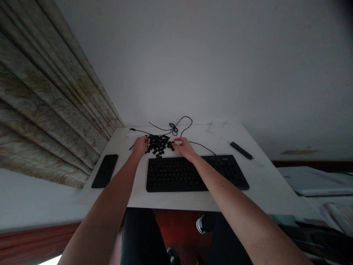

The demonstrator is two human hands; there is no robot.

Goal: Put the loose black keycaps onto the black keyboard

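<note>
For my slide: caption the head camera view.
Bare left hand and right hand at a heap of black keycaps beside a black keyboard on a white desk.

Nothing legible in my view.
A small pale mark [224, 158] on my flat black rectangular keyboard [176, 176] and its key legends are too blurred to read.

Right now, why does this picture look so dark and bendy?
In the head view, the wall is dim and the corners fall darker; the curtain leans and bends like a fisheye picture, and the black keyboard is too dark to read its keys.
</note>
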